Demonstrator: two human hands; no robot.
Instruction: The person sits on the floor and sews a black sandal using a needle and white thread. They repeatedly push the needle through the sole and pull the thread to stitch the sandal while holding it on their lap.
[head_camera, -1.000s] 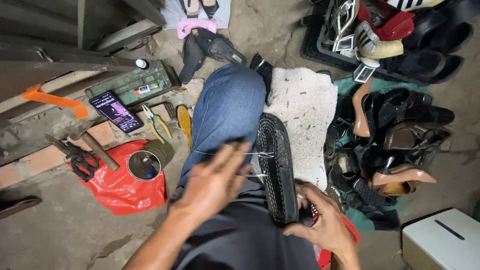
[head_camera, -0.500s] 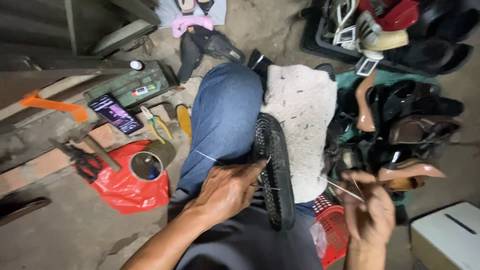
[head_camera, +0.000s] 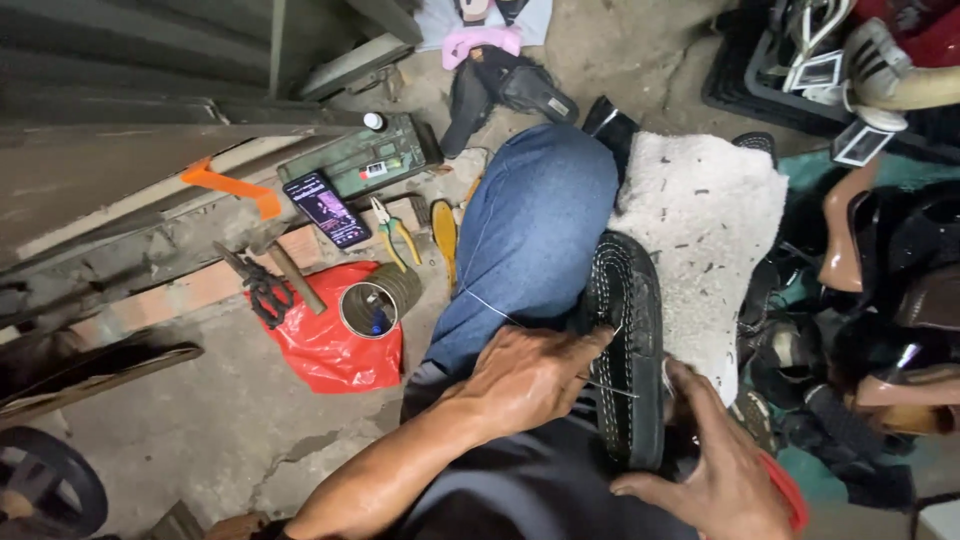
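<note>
A black shoe sole (head_camera: 628, 330) with white stitching along its rim lies on edge between my knees, against a white fleecy cloth (head_camera: 702, 230). My left hand (head_camera: 530, 378) rests on the sole's near side, fingers pinching a thin needle and a white thread (head_camera: 490, 308) that runs up over my blue jeans (head_camera: 530, 230). My right hand (head_camera: 715, 465) cups the sole's lower end from the right, fingers wrapped on it.
On the floor to the left are a red plastic bag (head_camera: 330, 345), an open tin can (head_camera: 372, 302), pliers (head_camera: 397, 235), a phone (head_camera: 326, 208), scissors (head_camera: 262, 290), a hammer (head_camera: 290, 275) and a green box (head_camera: 360, 160). Piles of shoes (head_camera: 880, 290) crowd the right side.
My right hand, which had pulled the thread out to the right, has come back onto the sole's lower end. My left hand stays on the sole at the stitch line.
</note>
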